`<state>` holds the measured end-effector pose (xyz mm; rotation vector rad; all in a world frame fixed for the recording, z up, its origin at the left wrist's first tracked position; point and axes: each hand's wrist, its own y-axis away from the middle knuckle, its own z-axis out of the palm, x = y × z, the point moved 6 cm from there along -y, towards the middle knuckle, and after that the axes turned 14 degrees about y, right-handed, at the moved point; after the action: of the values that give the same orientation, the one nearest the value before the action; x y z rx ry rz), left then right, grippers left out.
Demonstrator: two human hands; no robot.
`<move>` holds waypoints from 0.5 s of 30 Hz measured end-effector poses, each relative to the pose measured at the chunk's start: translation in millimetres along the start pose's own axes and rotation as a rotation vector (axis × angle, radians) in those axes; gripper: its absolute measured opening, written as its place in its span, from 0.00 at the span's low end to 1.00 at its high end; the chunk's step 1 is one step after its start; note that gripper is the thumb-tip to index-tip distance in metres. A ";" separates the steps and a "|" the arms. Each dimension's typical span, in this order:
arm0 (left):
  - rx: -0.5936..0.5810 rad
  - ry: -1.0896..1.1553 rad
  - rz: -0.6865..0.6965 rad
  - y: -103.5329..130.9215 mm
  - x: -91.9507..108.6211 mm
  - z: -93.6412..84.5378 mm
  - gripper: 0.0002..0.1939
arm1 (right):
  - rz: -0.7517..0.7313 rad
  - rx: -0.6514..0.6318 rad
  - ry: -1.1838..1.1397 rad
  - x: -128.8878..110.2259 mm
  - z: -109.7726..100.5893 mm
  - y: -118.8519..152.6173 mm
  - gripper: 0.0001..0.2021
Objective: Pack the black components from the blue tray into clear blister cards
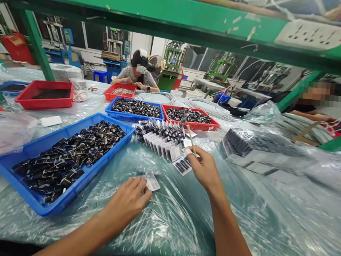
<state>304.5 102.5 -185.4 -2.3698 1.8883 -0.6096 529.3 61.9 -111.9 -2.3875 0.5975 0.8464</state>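
Note:
Near the middle of the plastic-covered table, my left hand is closed on the near edge of a small white packet with clear plastic; its exact kind is unclear. Farther right, my right hand grips a thin wooden stick, which points up and away. Just below those fingers lies a white card with several black pieces. It sits at the near end of a leaning row of similar white cards. A white wrap covers one of my right fingertips.
On the left is a large blue tray of small black parts. Behind the cards stand another blue tray and a red tray. Stacked packs lie right. A green shelf beam crosses overhead. Two people sit beyond.

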 end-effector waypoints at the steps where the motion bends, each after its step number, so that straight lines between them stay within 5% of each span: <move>1: 0.000 0.019 -0.034 -3.7 -7.3 1.7 0.19 | 0.008 -0.013 -0.081 -2.6 4.5 1.6 0.13; 6: 0.021 0.317 -0.130 -39.0 -48.7 -15.0 0.07 | 0.112 -0.217 -0.693 -18.0 43.0 11.9 0.19; 8: 0.039 0.436 -0.182 -46.0 -58.8 -18.6 0.11 | 0.127 -0.306 -0.883 -29.7 64.0 14.1 0.21; 15: 0.159 0.615 -0.266 -40.8 -65.5 -8.7 0.19 | 0.180 -0.326 -0.919 -40.4 134.3 -4.6 0.13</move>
<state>327.8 176.6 -183.8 -2.5313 1.5981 -1.6004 444.8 156.3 -172.1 -1.8850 0.2979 2.0583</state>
